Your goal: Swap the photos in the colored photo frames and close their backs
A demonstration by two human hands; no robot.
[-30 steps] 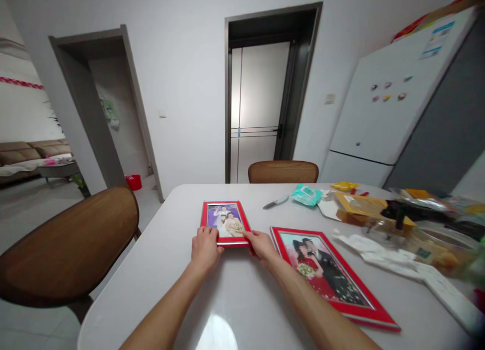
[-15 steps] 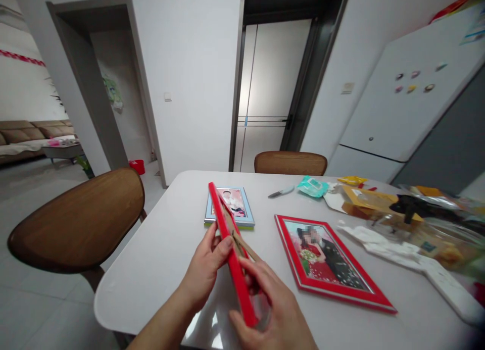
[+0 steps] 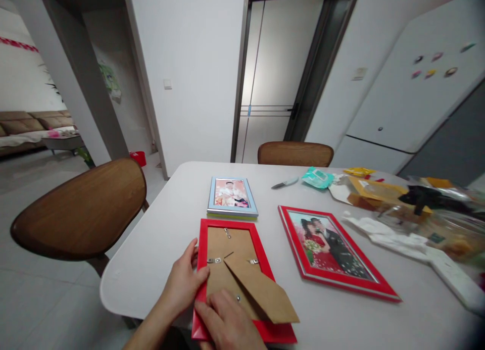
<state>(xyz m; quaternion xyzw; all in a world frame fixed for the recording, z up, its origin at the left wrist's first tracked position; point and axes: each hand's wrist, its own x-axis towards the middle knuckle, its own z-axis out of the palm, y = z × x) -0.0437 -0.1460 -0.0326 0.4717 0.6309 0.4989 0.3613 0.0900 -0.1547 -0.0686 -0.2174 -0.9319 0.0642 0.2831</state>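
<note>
A red picture frame is face down in front of me, its brown backing board upward. Small metal clips sit along the board's edges, and a brown cardboard stand sticks out from it at a slant. My left hand grips the left edge, thumb on the red border and fingers mostly hidden beneath. Closed over the lower left part of the same frame is my right hand, its fingers bent against border and board. Whether the frame touches the table I cannot tell.
To the right lies another red picture frame with a couple's photo. A light blue frame rests on a green-edged one behind. Farther back are a knife, a teal wipes pack and cluttered packaging. A wooden chair stands left.
The red frame has turned from edge-on to back side toward me and come lower. My right hand has shifted from its right side to the lower left. The view has tilted down slightly.
</note>
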